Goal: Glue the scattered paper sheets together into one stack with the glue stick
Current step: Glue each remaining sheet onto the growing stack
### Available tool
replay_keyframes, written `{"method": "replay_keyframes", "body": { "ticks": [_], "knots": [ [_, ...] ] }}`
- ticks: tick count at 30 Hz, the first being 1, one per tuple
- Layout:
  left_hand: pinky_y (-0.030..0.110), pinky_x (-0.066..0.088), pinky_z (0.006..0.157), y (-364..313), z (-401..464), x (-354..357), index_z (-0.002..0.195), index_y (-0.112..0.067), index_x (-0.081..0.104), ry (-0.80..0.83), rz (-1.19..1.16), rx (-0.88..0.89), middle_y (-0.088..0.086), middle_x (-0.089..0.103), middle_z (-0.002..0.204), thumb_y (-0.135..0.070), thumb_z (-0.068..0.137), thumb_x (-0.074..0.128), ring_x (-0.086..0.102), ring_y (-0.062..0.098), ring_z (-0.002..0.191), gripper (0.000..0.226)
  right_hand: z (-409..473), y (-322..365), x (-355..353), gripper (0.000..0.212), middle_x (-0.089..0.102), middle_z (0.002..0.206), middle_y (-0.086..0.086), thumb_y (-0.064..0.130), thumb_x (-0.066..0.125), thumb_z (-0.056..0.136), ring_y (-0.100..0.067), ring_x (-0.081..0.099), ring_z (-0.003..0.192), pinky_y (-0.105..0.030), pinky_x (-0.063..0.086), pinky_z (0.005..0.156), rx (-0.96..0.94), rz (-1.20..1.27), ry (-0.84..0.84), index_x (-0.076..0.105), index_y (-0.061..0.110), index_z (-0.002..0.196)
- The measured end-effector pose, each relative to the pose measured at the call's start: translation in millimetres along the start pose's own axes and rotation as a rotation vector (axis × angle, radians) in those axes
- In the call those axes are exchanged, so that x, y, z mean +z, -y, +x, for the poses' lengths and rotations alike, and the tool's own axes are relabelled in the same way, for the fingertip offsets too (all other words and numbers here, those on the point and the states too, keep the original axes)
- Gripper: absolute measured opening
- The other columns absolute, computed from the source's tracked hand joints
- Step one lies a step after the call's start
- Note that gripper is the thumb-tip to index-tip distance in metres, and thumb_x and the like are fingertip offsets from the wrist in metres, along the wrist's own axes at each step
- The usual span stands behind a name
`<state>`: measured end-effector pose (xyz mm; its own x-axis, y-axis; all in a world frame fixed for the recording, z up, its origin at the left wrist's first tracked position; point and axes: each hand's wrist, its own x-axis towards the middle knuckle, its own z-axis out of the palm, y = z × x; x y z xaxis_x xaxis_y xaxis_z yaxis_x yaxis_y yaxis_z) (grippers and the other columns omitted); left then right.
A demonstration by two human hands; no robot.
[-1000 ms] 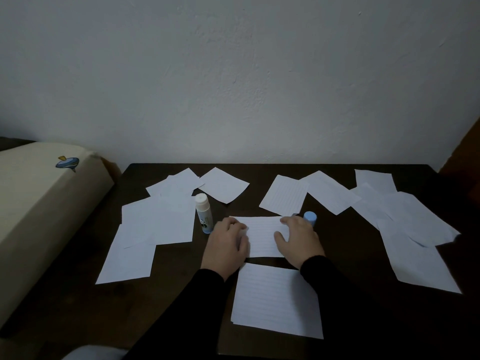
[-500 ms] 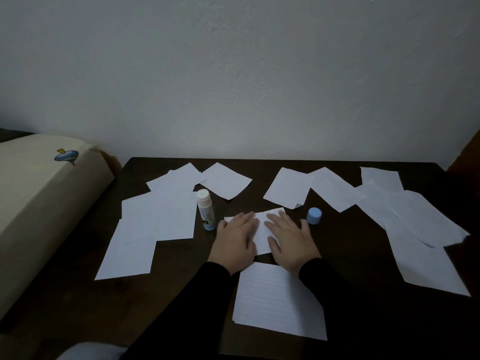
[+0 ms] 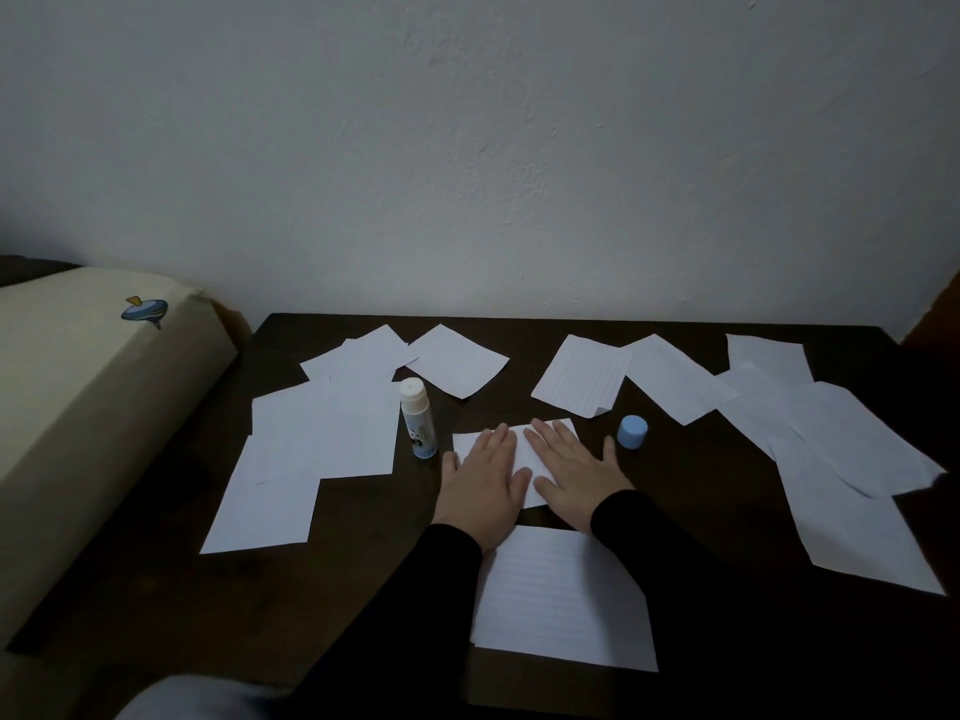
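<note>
**While both palms bear down: pressing a glued sheet flat**

While the adhesive presumably sets, the left hand (image 3: 480, 478) and the right hand (image 3: 574, 467) lie side by side on the small white paper sheet (image 3: 522, 457) at the middle of the dark wooden table (image 3: 374, 563). Fingers are straight and slightly spread; neither hand pinches or curls round anything, and the flat palms press downward, a posture suited to bonding layers and smoothing wrinkles. Whether more than one layer lies beneath the palms cannot be told.

The white glue stick with a pale blue base (image 3: 418, 426) stands upright just to the left of the pressed sheet, uncapped and near the left hand, probably so that it can be taken up again at once. Its round pale blue cap (image 3: 632, 431) rests apart, just beyond the right thumb.

A lined white sheet (image 3: 563, 600) lies directly nearer the person, between the black sleeves (image 3: 670, 563); it is a likely next layer. Other loose white sheets lie scattered: an overlapping group at left (image 3: 322, 433), several along the far edge (image 3: 584, 374), and a long overlapping run at right (image 3: 852, 459). Judged from this spread, most of the stacking remains to be done.

A beige cushioned surface (image 3: 78, 407) adjoins the table's left side.
</note>
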<state>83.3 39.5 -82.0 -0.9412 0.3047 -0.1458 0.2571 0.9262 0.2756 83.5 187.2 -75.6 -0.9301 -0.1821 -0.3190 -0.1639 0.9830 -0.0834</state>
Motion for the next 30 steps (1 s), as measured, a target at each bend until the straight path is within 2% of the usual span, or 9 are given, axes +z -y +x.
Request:
{"method": "replay_keyframes", "body": {
  "ticks": [10, 16, 22, 24, 30],
  "knots": [
    [0.047, 0.007, 0.119, -11, -9, 0, 0.154, -0.009, 0.000, 0.001, 0.057, -0.266, 0.007, -0.001, 0.163, -0.059, 0.099, 0.017, -0.003, 0.022, 0.150, 0.076, -5, 9, 9, 0.074, -0.015, 0.160, 0.004, 0.055, 0.026, 0.097, -0.013, -0.014, 0.146, -0.056, -0.003, 0.114, 0.196, 0.138, -0.080, -0.009, 0.019, 0.152],
    [0.050, 0.007, 0.118, -3, -9, -4, 0.155, -0.013, 0.004, 0.018, 0.063, -0.215, 0.004, 0.001, 0.163, -0.062, 0.097, 0.021, -0.002, 0.021, 0.150, 0.078, -10, 9, 8, 0.077, -0.015, 0.160, 0.002, 0.062, 0.020, 0.095, -0.017, -0.016, 0.146, -0.058, -0.003, 0.114, 0.206, 0.104, -0.034, -0.008, 0.019, 0.152],
    [0.054, 0.003, 0.117, 2, -16, -10, 0.155, -0.022, 0.008, 0.092, 0.101, 0.076, -0.004, 0.001, 0.163, -0.056, 0.100, 0.022, -0.001, 0.015, 0.150, 0.067, -23, 7, 14, 0.057, -0.014, 0.160, 0.007, 0.044, 0.012, 0.102, -0.016, -0.017, 0.146, -0.064, -0.004, 0.111, 0.054, -0.020, -0.070, -0.005, 0.024, 0.153],
    [0.056, 0.002, 0.116, 6, -17, -10, 0.155, -0.024, 0.006, 0.117, 0.078, 0.065, -0.007, 0.000, 0.163, -0.054, 0.101, 0.024, -0.002, 0.012, 0.149, 0.065, -25, 6, 16, 0.057, -0.016, 0.159, 0.008, 0.044, 0.011, 0.102, -0.014, -0.017, 0.146, -0.064, -0.004, 0.111, 0.079, 0.019, -0.046, -0.008, 0.025, 0.152],
    [0.058, 0.000, 0.116, 27, -24, -20, 0.155, -0.024, 0.003, 0.173, 0.022, -0.046, -0.008, -0.002, 0.163, -0.054, 0.099, 0.032, -0.002, 0.011, 0.149, 0.070, -31, 1, 13, 0.063, -0.016, 0.160, 0.002, 0.046, 0.015, 0.101, -0.015, -0.014, 0.146, -0.063, -0.006, 0.111, 0.181, -0.005, -0.024, -0.010, 0.017, 0.152]
  ]
}}
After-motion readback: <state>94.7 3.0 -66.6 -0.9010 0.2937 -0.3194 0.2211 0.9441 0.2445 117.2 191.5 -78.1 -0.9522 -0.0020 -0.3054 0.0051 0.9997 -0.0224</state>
